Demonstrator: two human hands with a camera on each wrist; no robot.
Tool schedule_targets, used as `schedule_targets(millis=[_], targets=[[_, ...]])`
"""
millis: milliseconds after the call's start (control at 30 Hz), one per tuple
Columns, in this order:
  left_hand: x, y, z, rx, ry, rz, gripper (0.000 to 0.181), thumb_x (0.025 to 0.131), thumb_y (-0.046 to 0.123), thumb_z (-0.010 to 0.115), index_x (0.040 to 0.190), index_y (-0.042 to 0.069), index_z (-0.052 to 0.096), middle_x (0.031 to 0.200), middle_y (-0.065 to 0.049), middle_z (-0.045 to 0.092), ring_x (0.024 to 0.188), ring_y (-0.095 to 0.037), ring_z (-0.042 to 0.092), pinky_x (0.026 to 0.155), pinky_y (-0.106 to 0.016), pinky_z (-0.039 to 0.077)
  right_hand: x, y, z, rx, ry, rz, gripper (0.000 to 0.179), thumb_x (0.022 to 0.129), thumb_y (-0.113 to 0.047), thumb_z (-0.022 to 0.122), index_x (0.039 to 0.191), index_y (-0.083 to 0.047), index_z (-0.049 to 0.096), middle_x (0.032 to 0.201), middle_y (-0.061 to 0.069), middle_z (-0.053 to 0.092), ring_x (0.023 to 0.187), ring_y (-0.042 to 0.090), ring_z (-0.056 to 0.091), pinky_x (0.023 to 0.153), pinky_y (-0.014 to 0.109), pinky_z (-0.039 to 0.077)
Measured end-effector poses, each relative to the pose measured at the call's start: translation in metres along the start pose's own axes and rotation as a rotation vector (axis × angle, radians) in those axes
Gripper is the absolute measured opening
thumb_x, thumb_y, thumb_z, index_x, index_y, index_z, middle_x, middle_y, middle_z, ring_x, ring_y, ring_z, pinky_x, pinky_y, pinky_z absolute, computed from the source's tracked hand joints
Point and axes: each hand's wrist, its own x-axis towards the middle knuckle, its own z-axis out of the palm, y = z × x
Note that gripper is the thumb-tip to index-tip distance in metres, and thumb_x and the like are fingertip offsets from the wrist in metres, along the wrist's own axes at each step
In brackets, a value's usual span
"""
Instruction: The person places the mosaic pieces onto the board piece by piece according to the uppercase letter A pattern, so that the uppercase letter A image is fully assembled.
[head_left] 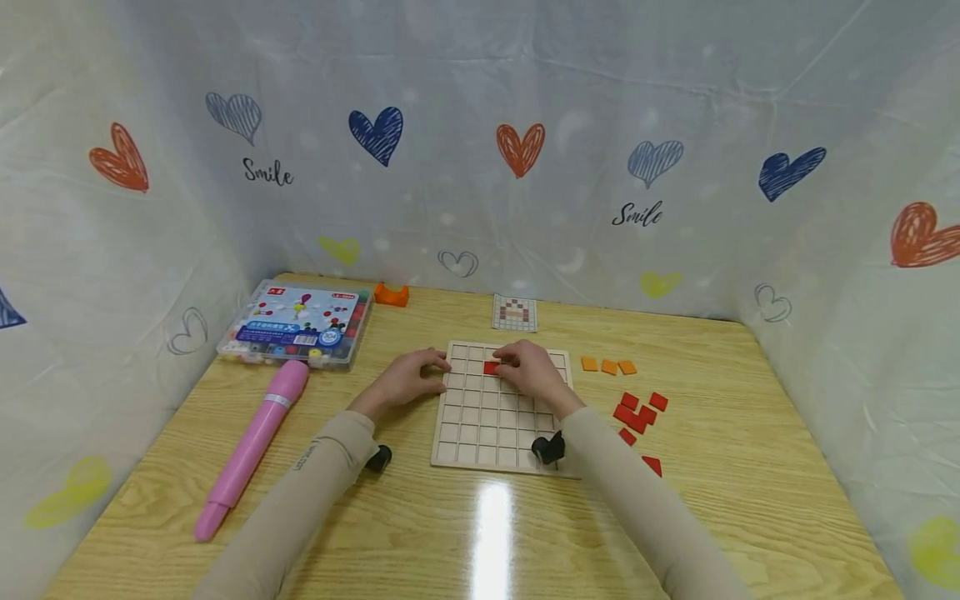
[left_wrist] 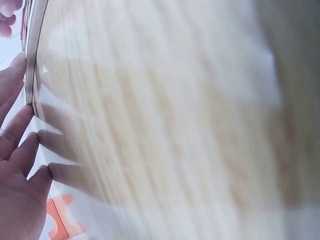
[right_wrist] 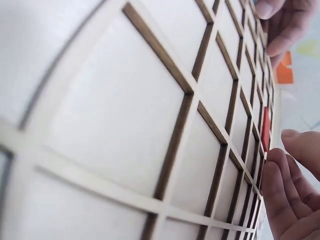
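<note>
Red tile (head_left: pixel 491 367) sits towards eleven o'clock on the wooden board (head_left: pixel 468 433); left hand (head_left: pixel 405 382), fingers spread, rests at its nine-o'clock edge; right hand (head_left: pixel 531 371) is at the tile's three-o'clock side, whether pinching I cannot tell; best brace the board, press squarely.

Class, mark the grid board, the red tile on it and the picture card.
Grid board (head_left: pixel 489 415): head view, a bare square.
Red tile (head_left: pixel 491 367): head view, its visible top.
Picture card (head_left: pixel 514 314): head view, middle of its pattern.
</note>
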Motion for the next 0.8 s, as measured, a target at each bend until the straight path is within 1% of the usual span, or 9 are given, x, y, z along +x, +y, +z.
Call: schedule_targets(millis=[133, 233, 433, 600, 800], targets=[[0.0, -0.001, 0.0, 0.012, 0.001, 0.008, 0.029, 0.088, 0.01, 0.073, 0.116, 0.006, 0.067, 0.145, -0.015, 0.048, 0.143, -0.036, 0.029, 0.118, -0.048, 0.021, -0.016, 0.006, -0.004, 0.1, 0.062, 0.057, 0.028, 0.095, -0.018, 0.065, 0.121, -0.009, 0.069, 0.116, 0.008, 0.064, 0.104, 0.025, 0.063, 0.089, 0.041, 0.053], [0.0, -0.002, 0.0, 0.012, 0.002, 0.007, 0.03, 0.088, 0.01, 0.073, 0.117, 0.006, 0.067, 0.145, -0.016, 0.048, 0.143, -0.036, 0.028, 0.118, -0.049, 0.021, -0.031, 0.011, -0.008, 0.143, 0.098, 0.079, 0.028, 0.095, -0.021, 0.066, 0.12, -0.01, 0.07, 0.116, 0.006, 0.064, 0.103, 0.023, 0.063, 0.09, 0.041, 0.053], [0.001, -0.002, 0.0, 0.002, -0.004, 0.002, 0.031, 0.088, 0.011, 0.073, 0.118, 0.005, 0.067, 0.146, -0.015, 0.048, 0.144, -0.036, 0.027, 0.119, -0.048, 0.02, -0.07, 0.021, -0.02, 0.173, 0.17, 0.113, 0.03, 0.094, -0.024, 0.067, 0.121, -0.01, 0.069, 0.114, 0.005, 0.066, 0.102, 0.022, 0.063, 0.09, 0.041, 0.054], [0.0, -0.001, 0.0, 0.008, -0.007, -0.003, 0.031, 0.088, 0.011, 0.073, 0.119, 0.006, 0.067, 0.146, -0.015, 0.048, 0.144, -0.035, 0.026, 0.119, -0.049, 0.02, -0.104, 0.029, -0.031, 0.162, 0.227, 0.137, 0.034, 0.093, -0.02, 0.068, 0.124, -0.006, 0.067, 0.114, 0.009, 0.066, 0.102, 0.024, 0.063, 0.09, 0.042, 0.054], [0.0, 0.001, -0.001, 0.012, -0.003, -0.006, 0.031, 0.088, 0.011, 0.073, 0.118, 0.006, 0.067, 0.146, -0.015, 0.048, 0.144, -0.036, 0.026, 0.119, -0.049, 0.019, -0.142, 0.044, -0.041, 0.15, 0.276, 0.199, 0.035, 0.093, -0.016, 0.068, 0.126, -0.003, 0.064, 0.116, 0.011, 0.066, 0.102, 0.024, 0.063, 0.091, 0.041, 0.054]])
